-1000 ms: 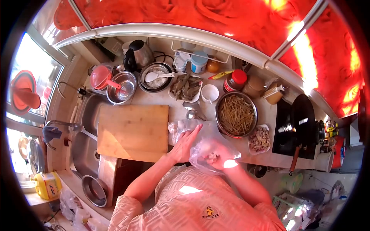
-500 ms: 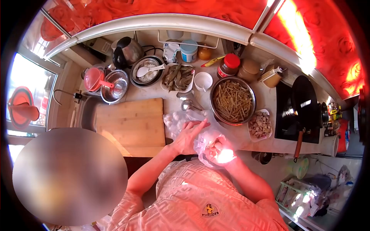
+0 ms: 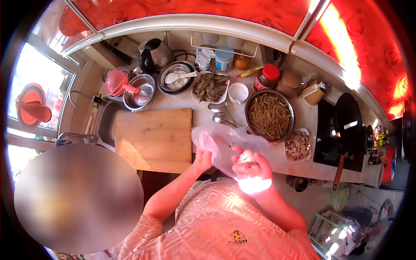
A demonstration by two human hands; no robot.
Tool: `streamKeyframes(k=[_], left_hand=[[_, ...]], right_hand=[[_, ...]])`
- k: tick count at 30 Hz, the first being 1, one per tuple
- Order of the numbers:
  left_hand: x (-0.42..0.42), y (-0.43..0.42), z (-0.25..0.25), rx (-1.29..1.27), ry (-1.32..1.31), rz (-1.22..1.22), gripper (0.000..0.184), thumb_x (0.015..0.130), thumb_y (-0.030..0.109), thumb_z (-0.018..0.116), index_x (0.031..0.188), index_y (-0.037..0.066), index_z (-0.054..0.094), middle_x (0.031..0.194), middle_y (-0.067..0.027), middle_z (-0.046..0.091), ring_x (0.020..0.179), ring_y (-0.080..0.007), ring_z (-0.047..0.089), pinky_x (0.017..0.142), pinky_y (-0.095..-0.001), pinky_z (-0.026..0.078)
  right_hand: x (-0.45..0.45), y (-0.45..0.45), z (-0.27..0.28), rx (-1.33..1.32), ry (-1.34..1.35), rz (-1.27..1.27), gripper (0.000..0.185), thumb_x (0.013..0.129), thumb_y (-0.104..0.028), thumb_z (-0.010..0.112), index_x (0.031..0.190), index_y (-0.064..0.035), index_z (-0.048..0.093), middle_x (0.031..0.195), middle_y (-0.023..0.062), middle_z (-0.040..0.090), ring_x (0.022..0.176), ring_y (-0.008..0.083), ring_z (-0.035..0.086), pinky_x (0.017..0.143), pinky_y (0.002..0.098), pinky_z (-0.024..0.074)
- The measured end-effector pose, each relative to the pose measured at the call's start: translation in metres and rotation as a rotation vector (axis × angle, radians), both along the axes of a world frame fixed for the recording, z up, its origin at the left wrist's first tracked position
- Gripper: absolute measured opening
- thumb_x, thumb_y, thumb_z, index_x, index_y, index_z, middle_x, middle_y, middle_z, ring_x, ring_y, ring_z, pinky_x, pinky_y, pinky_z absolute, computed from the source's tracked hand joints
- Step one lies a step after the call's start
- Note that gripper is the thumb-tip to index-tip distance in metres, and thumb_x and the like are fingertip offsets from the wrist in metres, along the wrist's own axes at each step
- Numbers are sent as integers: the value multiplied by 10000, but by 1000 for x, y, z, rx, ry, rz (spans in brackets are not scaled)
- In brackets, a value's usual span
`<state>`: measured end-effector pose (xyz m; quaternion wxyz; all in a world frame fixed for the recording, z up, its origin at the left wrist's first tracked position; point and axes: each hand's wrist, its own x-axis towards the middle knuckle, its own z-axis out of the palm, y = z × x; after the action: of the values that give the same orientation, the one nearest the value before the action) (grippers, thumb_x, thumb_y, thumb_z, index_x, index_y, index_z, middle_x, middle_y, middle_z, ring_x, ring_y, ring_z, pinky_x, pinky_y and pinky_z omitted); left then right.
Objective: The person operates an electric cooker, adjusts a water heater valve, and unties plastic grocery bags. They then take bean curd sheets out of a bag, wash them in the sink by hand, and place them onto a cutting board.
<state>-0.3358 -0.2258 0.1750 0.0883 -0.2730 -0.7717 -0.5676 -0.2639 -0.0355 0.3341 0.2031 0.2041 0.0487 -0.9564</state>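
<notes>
My left hand grips the edge of a thin, clear plastic bag, which hangs spread over the counter's front edge. Beside it, palm up, my right hand has its fingers curled around a pale, rounded garlic bulb. Strong sunlight washes out the right wrist and palm. The bag's contents are hard to make out. Just behind the bag lies a metal ladle, and a wooden cutting board is to the left of my left hand.
A bowl of brown strips and a tray of chopped pieces stand to the right. Farther back are a tray of shrimp, a white cup and a rice bowl. A wok sits on the black cooktop.
My right hand has come out of the bag holding the garlic bulb and turned palm up. My left hand has moved from lying over the bag to gripping its edge.
</notes>
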Motion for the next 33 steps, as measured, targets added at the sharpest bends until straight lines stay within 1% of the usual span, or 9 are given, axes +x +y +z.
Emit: streamKeyframes(k=[2, 4, 7, 10, 11, 13, 14, 21, 33], left_hand=[[-13, -12, -17, -230, 408, 344, 327, 899, 131, 533, 1172, -51, 530, 1145, -148, 564, 994, -291, 560, 867, -367, 464], [-16, -24, 27, -305, 255, 272, 428, 778, 33, 645, 1195, -19, 563, 1113, -118, 628, 1031, -254, 605, 919, -352, 469], [-8, -7, 101, 244, -190, 358, 281, 797, 83, 633, 1069, 14, 612, 1005, -105, 644, 939, -231, 610, 822, -338, 482], [-9, -22, 123, 151, -234, 512, 215, 772, 96, 666, 970, 37, 605, 874, -78, 616, 796, -199, 588, 664, -314, 474], [-7, -39, 111, 551, -359, 292, 297, 864, 214, 560, 1080, 11, 560, 979, -100, 602, 895, -216, 582, 779, -334, 468], [3, -53, 183, -543, -205, 577, 444, 959, 380, 423, 1128, -10, 552, 1038, -108, 596, 988, -234, 579, 889, -346, 461], [6, -60, 195, -588, -162, 602, 437, 957, 375, 423, 1118, -10, 553, 1029, -106, 594, 976, -231, 576, 878, -344, 461], [52, -151, 295, 626, -24, 1001, 385, 943, 336, 422, 1046, -8, 563, 966, -85, 581, 894, -211, 560, 802, -329, 458], [160, -501, 400, 971, 731, 1743, 316, 918, 268, 422, 923, -5, 581, 858, -49, 558, 752, -177, 533, 670, -304, 452]], right_hand=[[7, -6, 15, 80, 206, -19, 362, 938, -353, 457, 1080, -24, 509, 1043, 132, 534, 763, 155, 473, 638, 235, 415], [16, -17, 37, 251, 450, -183, 465, 979, -321, 345, 686, -23, 550, 846, 75, 545, 846, 225, 477, 830, 337, 427], [28, -13, 53, 157, 492, -165, 504, 998, -333, 264, 626, -58, 464, 731, 65, 504, 732, 211, 430, 744, 358, 418], [29, 6, 57, 168, 493, -73, 505, 1002, -395, 239, 646, -89, 426, 702, 74, 439, 713, 210, 405, 608, 340, 393], [31, 9, 61, 122, 407, -65, 506, 995, -416, 277, 659, -92, 471, 721, 84, 493, 651, 195, 434, 619, 332, 428], [25, 20, 61, -87, 316, 85, 515, 986, -452, 317, 676, -76, 482, 716, 96, 488, 593, 182, 425, 524, 294, 394], [19, 26, 56, -217, 284, 199, 523, 982, -470, 337, 684, -68, 488, 714, 101, 485, 565, 176, 420, 476, 276, 378], [-41, 36, -15, -92, 206, 469, 356, 909, -409, 447, 859, -67, 534, 915, 127, 566, 555, 204, 498, 414, 294, 393], [-47, -193, 30, 268, -27, 816, 403, 868, -445, 511, 937, -51, 559, 594, 23, 444, 370, 116, 334, 320, 236, 260]])
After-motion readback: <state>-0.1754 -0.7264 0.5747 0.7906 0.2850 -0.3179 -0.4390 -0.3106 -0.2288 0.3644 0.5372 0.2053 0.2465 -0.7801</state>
